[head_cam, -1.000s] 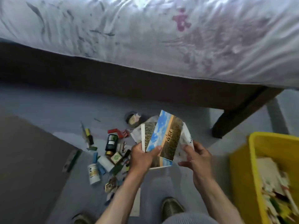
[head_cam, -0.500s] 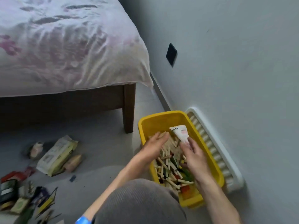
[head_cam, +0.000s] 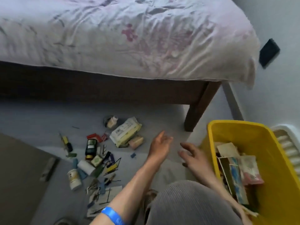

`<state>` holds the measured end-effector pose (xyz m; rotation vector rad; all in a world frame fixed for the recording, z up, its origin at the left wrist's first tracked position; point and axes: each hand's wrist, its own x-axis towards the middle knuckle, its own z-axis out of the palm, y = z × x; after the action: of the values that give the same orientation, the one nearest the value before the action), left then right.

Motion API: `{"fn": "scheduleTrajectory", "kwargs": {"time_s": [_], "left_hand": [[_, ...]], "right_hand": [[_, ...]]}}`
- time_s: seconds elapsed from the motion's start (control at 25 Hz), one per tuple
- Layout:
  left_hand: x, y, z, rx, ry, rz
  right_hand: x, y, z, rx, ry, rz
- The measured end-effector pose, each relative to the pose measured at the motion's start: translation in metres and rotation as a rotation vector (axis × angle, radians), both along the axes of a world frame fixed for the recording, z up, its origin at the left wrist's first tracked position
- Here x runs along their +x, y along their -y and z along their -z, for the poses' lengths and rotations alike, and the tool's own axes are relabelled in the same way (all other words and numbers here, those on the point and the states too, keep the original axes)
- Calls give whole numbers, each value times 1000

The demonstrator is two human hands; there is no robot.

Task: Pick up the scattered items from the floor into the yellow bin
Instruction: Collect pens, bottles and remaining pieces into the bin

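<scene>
The yellow bin [head_cam: 233,127] stands on the floor at the right, holding booklets, packets and sticks. My left hand [head_cam: 159,146] hovers empty over the grey floor, fingers relaxed and pointing toward the pile. My right hand [head_cam: 192,155] is beside the bin's left wall, fingers spread and holding nothing. To the left lie the scattered items: a white wipes pack [head_cam: 125,131], a pink bar [head_cam: 137,141], a dark green bottle [head_cam: 91,146], a white jar [head_cam: 73,179], a small white bottle [head_cam: 112,121] and several clips and pins [head_cam: 110,166].
A bed with a floral sheet [head_cam: 129,38] spans the top; its dark wooden leg [head_cam: 197,108] stands just left of the bin. A white ribbed tray [head_cam: 287,143] sits behind the bin by the wall. A dark mat [head_cam: 17,168] covers the floor at left. My knee [head_cam: 186,203] is in front.
Both hands held booklets, then put them and a tube into the bin. Now they are out of the bin, empty, and my view has swung back left toward the pile.
</scene>
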<state>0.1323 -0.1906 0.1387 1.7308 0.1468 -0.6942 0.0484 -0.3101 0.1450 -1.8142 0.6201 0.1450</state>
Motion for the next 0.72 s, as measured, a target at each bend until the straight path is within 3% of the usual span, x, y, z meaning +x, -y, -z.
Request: {"fn": "scheduleTrajectory", "kwargs": {"time_s": [0.12, 0.24, 0.36, 0.48, 0.64, 0.72], "left_hand": [[33, -61, 38, 6, 29, -105], [60, -123, 87, 217, 64, -157], [67, -160, 148, 569, 176, 107], [58, -156, 185, 639, 353, 397], [55, -145, 207, 827, 480, 427], [52, -147, 208, 844, 458, 382]], "right_hand": [[50, -51, 34, -34, -44, -168], [99, -89, 81, -151, -78, -333], [133, -116, 136, -497, -26, -593], [145, -127, 169, -732, -21, -882], [162, -132, 183, -1132, 61, -843], [167, -134, 184, -1193, 69, -849]]}}
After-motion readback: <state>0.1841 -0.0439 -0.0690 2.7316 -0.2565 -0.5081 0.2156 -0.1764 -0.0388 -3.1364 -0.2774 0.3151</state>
